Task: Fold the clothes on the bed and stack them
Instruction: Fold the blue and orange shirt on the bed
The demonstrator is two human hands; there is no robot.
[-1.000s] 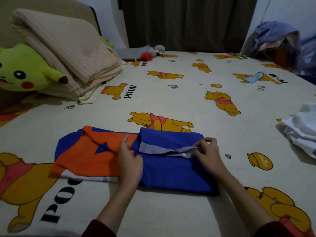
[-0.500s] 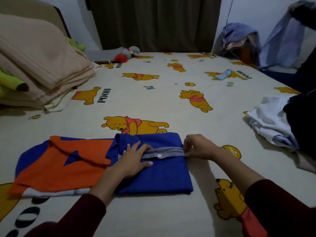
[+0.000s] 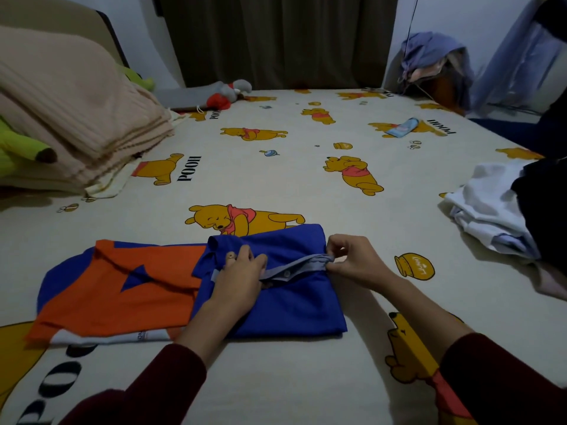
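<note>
The bed (image 3: 306,185), in its cream bear-print sheet, fills most of the frame. A folded beige blanket (image 3: 70,118) sits at upper left, and a loose white pile of clothes (image 3: 487,207) lies at the right edge. My blue and orange shirt (image 3: 171,286) lies half folded at lower centre. My left hand (image 3: 237,280) presses flat on its blue part, fingers pinching the grey button placket (image 3: 294,266); my right hand (image 3: 357,260) pinches the placket's other end.

Open bedsheet (image 3: 306,191); white clothes (image 3: 487,207) perhaps rightward.
</note>
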